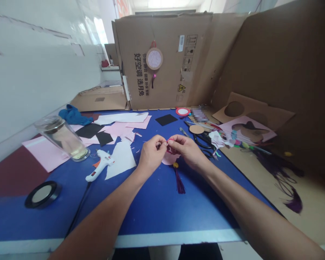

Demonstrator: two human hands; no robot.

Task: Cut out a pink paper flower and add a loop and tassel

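Note:
Over the middle of the blue table, my left hand [151, 153] and my right hand [188, 150] meet fingertip to fingertip. Both are closed in a pinch on a thin red cord [170, 139], of which only a small bit shows between the fingers. Just below the fingers is a round pink pendant [170, 159], its upper part hidden by my hands. From its lower edge hang a yellow bead [176, 165] and a dark purple tassel [180, 185]. Whether the cord is knotted I cannot tell.
On the left are a white glue gun [101, 164], a glass jar [66, 139], a black tape roll [42, 194] and paper sheets [121, 159]. Scissors [202, 141], a cutter [184, 132] and loose tassels [294, 200] lie right. A finished-looking round pendant [154, 59] hangs on the cardboard [168, 32].

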